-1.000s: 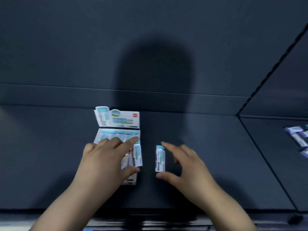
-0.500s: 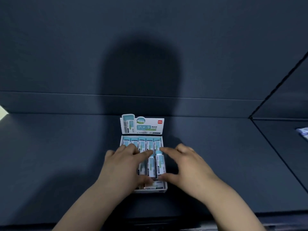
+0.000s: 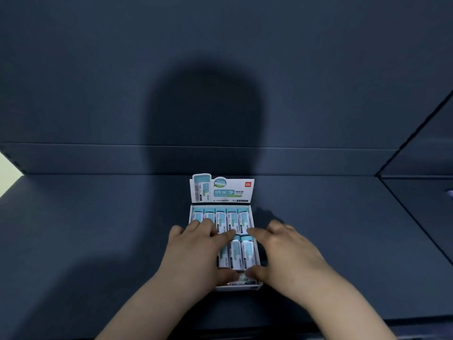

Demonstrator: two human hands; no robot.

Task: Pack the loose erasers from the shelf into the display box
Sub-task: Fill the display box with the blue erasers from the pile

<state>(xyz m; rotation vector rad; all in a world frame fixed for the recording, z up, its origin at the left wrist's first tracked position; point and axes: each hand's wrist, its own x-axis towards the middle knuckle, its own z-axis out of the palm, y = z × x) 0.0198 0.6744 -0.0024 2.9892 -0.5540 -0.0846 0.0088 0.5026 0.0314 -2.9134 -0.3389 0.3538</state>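
Step in hand, as judged: seating an eraser in the front row of the display box (image 3: 239, 287), which stood on the dark shelf (image 3: 98, 241) with its printed header card (image 3: 221, 190) upright at the far end. The back row (image 3: 220, 219) held five erasers side by side, touching. The rightmost eraser (image 3: 247, 252) of the front row lay against the box's right wall, touching its neighbour (image 3: 235, 251) on the left. The right hand (image 3: 289, 253) was clamped on this eraser lengthwise, index fingertip at its far end and thumb at its near end. The left hand (image 3: 196, 253) was apart, fingers extended across the left part of the front row and pressing on the erasers there; how many lay beneath it was hidden. The eraser's long axis ran front to back, parallel to the box's side walls and to its neighbours. Its teal end pointed away from the person, toward the header card, and its printed face was up. The next move would probably call for releasing the pinch without lifting the eraser, then pressing the row level. The left hand should withdraw only once the row stands firm. Whether any slot remained open could not be determined.
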